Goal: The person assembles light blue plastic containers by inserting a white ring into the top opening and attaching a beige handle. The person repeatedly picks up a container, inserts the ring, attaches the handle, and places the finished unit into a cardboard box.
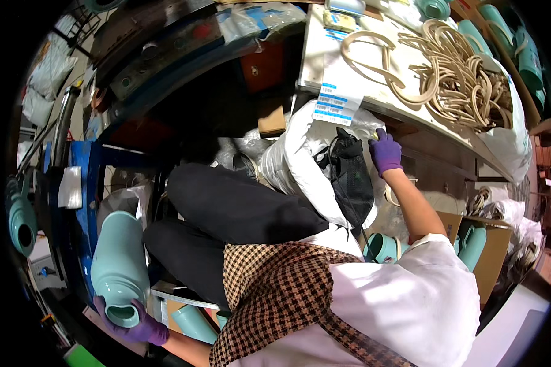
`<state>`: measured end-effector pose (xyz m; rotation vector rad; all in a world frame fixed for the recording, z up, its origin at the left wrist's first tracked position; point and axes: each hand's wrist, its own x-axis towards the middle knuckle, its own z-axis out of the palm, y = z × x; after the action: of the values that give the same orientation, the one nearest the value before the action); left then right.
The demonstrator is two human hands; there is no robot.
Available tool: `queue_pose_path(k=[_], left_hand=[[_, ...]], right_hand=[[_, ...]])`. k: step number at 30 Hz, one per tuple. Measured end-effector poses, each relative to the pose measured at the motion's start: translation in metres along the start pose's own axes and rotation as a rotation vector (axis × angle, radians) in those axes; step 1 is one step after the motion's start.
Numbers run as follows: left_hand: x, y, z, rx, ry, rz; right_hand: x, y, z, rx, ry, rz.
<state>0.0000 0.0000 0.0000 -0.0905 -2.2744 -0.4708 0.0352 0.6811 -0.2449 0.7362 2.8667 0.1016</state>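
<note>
My left hand (142, 328), in a purple glove, grips a pale teal plastic vessel (119, 263) by its open mouth, low at my left side. My right hand (385, 152), also in a purple glove, reaches up toward the edge of a white work table (324, 55) and pinches something small and yellowish that I cannot make out. Just left of that hand hangs a black bag (351, 177) against a white plastic sack (300, 153). My legs in black trousers (239, 211) fill the middle of the view.
A pile of beige rubber rings (453, 73) lies on the table in a white bag. More teal vessels stand at the far right (526, 55), in a cardboard box (493, 244), and at the far left (19, 220). Blue machinery (92, 171) stands left.
</note>
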Motion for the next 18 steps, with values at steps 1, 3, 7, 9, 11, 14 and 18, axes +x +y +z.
queue_pose_path(k=[1,3,7,9,11,14,18], left_hand=[[0.004,0.001,-0.007,-0.038,0.008,-0.008],[-0.042,0.009,0.019,-0.126,-0.010,-0.068],[-0.015,-0.004,0.008,-0.064,-0.071,0.073],[-0.016,-0.004,0.011,-0.057,-0.081,0.111],[-0.020,-0.001,0.000,-0.054,-0.106,0.101],[-0.038,0.007,-0.010,-0.112,-0.048,0.011],[-0.046,0.013,0.012,-0.096,-0.078,-0.021]], right_hand=[[-0.008,-0.006,-0.002,0.001,0.071,-0.067],[-0.019,0.039,-0.039,-0.161,0.084,-0.099],[-0.006,-0.002,-0.006,-0.091,0.006,0.073],[0.015,0.008,0.014,0.122,0.079,0.300],[0.010,0.006,0.001,-0.136,0.117,0.038],[0.001,-0.006,-0.041,-0.064,0.145,-0.204],[0.029,0.030,0.030,-0.218,0.083,-0.030]])
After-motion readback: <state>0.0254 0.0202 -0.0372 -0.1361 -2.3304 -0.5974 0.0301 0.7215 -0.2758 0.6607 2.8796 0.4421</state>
